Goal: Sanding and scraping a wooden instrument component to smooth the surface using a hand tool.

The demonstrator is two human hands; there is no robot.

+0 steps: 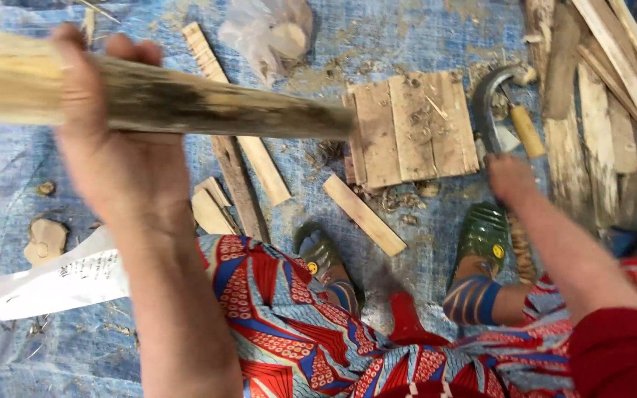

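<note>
Gripping a wooden stick, left hand fingers wrapped tight, right hand curled around a sickle handle

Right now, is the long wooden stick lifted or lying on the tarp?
Lifted: the left hand grips the wooden stick, holding it roughly level above the blue tarp.

Wood offcuts, blue tarp

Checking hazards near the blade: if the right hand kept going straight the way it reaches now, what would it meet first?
The right hand points up the picture and would probably first meet the yellow handle of the curved-bladed tool lying on the blue tarp; it seems nearly touching already, though depth is unclear.
</note>
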